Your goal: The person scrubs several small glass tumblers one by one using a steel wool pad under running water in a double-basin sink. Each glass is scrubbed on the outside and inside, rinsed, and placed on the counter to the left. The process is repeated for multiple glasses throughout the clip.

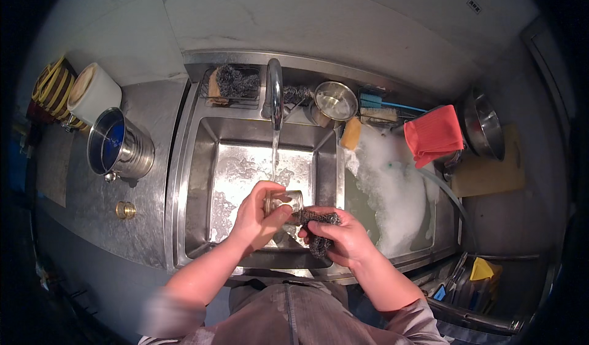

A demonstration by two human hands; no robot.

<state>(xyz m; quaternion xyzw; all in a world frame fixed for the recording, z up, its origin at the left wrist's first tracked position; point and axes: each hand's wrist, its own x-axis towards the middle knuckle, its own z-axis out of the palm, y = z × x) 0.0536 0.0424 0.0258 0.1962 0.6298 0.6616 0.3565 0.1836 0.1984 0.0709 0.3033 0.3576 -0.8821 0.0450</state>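
Observation:
Over the left sink basin (202,198), my left hand (260,221) grips a small clear glass jar (291,199) tilted on its side. Pinched in my right hand (338,237) is a dark steel wool scourer (322,244), whose upper part is close to the jar's lower edge; whether they touch I cannot tell. Water runs from the curved chrome faucet (275,92) into the basin just beyond my left hand. Wet patches and a little water cover the basin floor.
The right basin holds foamy water (395,198), with a yellow sponge (351,133) on its rim. A metal pot (336,101), red cloth (435,135) and wire rack of scourers (234,85) line the back. On the left counter stand a steel bucket (122,145) and small glass (125,210).

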